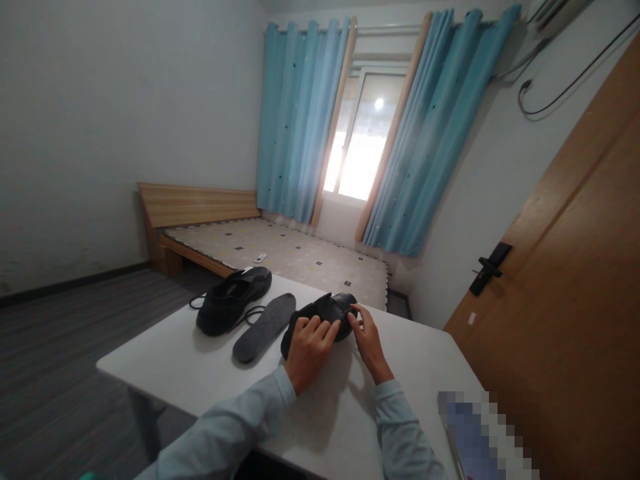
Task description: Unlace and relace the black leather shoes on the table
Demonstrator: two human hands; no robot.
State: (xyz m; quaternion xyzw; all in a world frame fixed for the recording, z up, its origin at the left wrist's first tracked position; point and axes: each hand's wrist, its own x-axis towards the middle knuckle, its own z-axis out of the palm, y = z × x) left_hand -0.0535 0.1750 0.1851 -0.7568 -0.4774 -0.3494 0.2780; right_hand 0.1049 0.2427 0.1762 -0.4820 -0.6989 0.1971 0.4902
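Observation:
A black shoe [320,308] rests on the white table in front of me, its toe pointing away to the right. My left hand [311,350] is closed over the near side of this shoe, with the fingers curled at its opening. At the toe end, the thumb and fingers of my right hand [369,339] pinch the shoe's upper; whether a lace is between them is too small to tell. To the left lies a flat grey insole [265,328]. Beyond it stands a second black shoe [233,300], upright, with its loose lace trailing onto the table.
The white table [165,363] has a bed [300,257] behind it, with a small white remote [261,258] on the mattress. A blurred-out bluish object [475,437] is at the table's right edge. The wooden door [560,280] stands to the right.

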